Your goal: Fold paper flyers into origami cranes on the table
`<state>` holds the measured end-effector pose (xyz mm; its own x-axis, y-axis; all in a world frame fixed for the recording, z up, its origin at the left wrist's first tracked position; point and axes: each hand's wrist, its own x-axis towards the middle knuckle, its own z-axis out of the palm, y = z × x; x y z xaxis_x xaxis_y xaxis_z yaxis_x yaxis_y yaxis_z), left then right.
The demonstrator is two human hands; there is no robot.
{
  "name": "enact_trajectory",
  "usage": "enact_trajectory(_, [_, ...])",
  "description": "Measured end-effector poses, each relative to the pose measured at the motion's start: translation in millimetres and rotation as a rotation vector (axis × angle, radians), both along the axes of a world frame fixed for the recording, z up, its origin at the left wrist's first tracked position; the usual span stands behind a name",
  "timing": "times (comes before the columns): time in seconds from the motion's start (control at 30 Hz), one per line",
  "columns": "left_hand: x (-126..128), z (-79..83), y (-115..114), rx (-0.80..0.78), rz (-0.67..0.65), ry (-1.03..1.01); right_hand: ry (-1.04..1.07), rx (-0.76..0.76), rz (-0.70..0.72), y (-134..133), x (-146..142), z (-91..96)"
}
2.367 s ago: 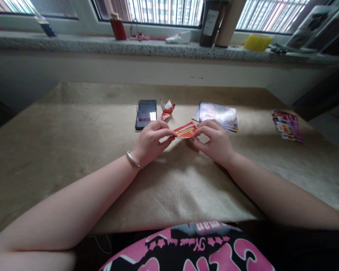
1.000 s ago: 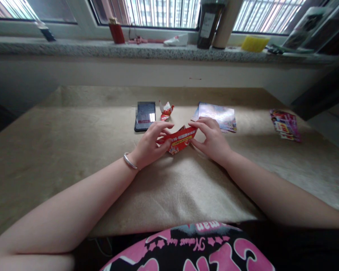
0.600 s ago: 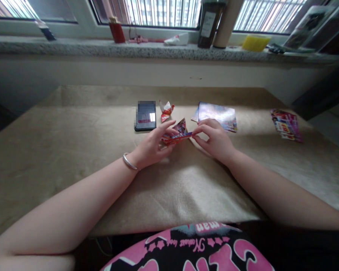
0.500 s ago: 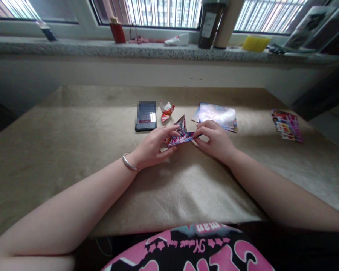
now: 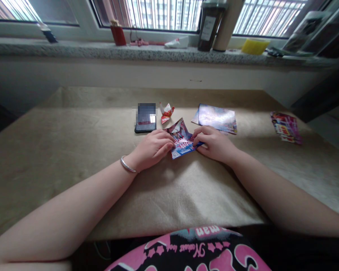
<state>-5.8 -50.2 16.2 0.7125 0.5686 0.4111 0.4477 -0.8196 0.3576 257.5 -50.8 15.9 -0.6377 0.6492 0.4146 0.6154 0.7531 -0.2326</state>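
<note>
A colourful printed sheet of folding paper (image 5: 183, 145), creased and partly opened, lies between my two hands with its blue edge facing me. My left hand (image 5: 157, 146) grips its left side, fingers curled on top. At the right corner, my right hand (image 5: 211, 143) pinches the paper between thumb and fingers. Just beyond the sheet stands a small red and white folded paper crane (image 5: 166, 113). A dark phone (image 5: 146, 119) lies to the left of the crane. Behind my right hand rests a small stack of shiny printed sheets (image 5: 217, 117).
More printed cards (image 5: 286, 127) lie fanned at the table's right side. The table (image 5: 59, 158) has a tan cover and meets a wall. On the stone windowsill (image 5: 87, 49) stand a red holder (image 5: 118, 34), a dark bottle (image 5: 210, 28) and a yellow object (image 5: 254, 46).
The sheet's near part has spread open toward me, showing more of its blue printed face. My left hand has shifted slightly left and down, its fingers now curled over the paper.
</note>
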Motion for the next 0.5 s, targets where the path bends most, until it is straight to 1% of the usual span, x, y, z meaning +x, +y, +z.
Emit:
enact_trajectory(0.13, [3.5, 2.3, -2.8, 0.016, -0.008, 0.079, -0.068, 0.044, 0.014, -0.9, 0.3, 3.8])
enact_trajectory(0.23, [5.7, 1.8, -4.9, 0.066, -0.022, 0.128, -0.103, 0.056, 0.059, -1.7, -0.1, 6.5])
enact_trajectory(0.33, [5.8, 0.1, -5.7, 0.107, -0.02, 0.169, -0.09, 0.019, 0.09, -1.4, -0.2, 6.3])
enact_trajectory(0.5, [4.5, -0.3, -5.2, 0.114, -0.028, 0.22, -0.015, -0.015, 0.11, 0.2, -2.2, 1.9])
